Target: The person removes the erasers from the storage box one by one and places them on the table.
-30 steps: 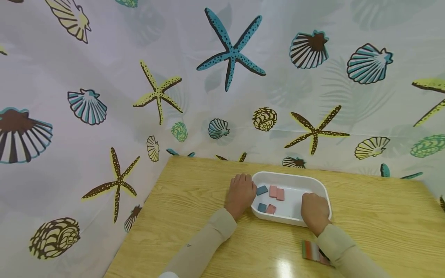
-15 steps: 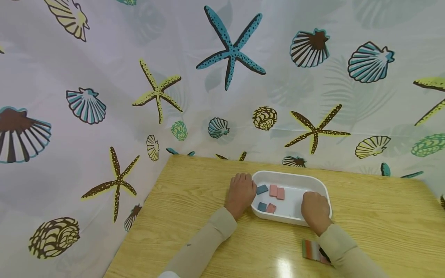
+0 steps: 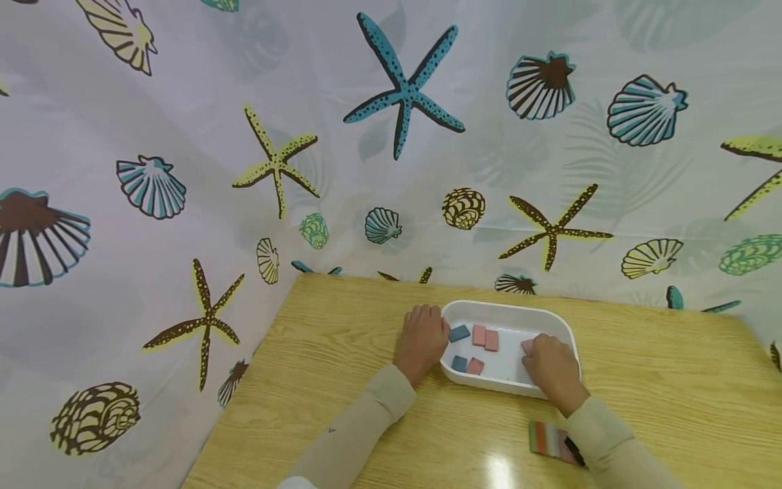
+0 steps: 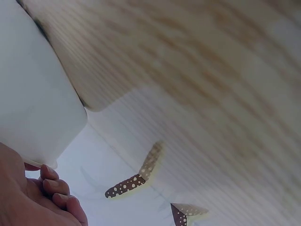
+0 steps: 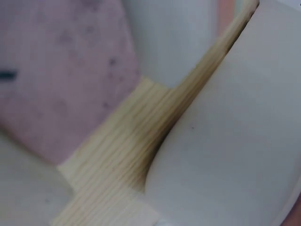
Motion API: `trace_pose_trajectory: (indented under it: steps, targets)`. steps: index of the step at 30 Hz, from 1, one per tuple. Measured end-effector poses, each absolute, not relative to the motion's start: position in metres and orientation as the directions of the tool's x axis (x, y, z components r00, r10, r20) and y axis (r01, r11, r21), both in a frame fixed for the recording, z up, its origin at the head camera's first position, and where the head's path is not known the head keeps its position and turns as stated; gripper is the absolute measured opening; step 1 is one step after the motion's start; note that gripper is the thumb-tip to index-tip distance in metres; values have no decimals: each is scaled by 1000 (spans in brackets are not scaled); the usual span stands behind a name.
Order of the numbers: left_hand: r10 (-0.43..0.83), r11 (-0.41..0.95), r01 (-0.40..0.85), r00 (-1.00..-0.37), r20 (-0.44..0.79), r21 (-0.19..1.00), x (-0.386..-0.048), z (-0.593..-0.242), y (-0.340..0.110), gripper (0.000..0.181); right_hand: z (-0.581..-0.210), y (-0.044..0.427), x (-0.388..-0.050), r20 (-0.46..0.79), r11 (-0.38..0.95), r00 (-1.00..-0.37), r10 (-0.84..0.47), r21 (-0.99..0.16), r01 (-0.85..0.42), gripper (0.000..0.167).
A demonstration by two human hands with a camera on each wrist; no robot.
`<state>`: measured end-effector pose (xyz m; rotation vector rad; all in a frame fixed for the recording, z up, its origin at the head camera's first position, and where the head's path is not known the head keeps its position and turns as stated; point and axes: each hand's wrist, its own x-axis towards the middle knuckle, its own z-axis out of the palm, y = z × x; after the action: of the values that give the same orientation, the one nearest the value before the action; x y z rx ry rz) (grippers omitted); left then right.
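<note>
A white oblong tub stands on the wooden table. My left hand grips its left rim; the left wrist view shows curled fingers at the tub's edge. Inside the tub lie pink blocks and dark blue blocks, grouped at the left. My right hand reaches over the front rim into the right half. Its fingers pinch a pink block, mostly hidden by the hand. The right wrist view shows the tub's outer wall, with the fingers out of sight.
In front of the tub lies a row of coloured strips, green, orange, pale and pink, with a black slim object on it, partly behind the right sleeve. A curtain printed with shells and starfish hangs behind and left of the table.
My right hand has turned and its fingers have shifted slightly, so a pink block now shows at the fingertips. The left hand stays at the rim.
</note>
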<state>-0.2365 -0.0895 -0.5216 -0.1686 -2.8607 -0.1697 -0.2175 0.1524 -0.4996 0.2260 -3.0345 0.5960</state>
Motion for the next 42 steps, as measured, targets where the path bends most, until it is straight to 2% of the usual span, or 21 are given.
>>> trace_pose_trajectory:
  steps: [6, 12, 18, 27, 35, 42]
  targets:
    - [109, 981, 150, -948, 298, 120, -235, -521, -90, 25, -491, 149, -212, 146, 908, -979, -146, -373, -191, 33]
    - [107, 981, 151, -948, 298, 126, -235, -520, -91, 24, -472, 146, -200, 195, 893, -967, -165, -386, -230, 30]
    - [106, 981, 151, -945, 309, 125, -236, -523, -91, 24, -456, 145, -185, 195, 879, -966, -170, -414, -238, 21]
    - [110, 978, 159, -942, 318, 133, -236, -523, -91, 24, -448, 143, -161, 207, 864, -967, -147, -449, -227, 29]
    - [100, 981, 142, -955, 278, 135, -235, -519, -90, 24, -442, 143, -141, 165, 853, -982, -88, -497, -160, 31]
    - [107, 979, 153, -948, 299, 135, -236, -522, -90, 23, -443, 140, -121, 149, 822, -987, -60, -553, -134, 34]
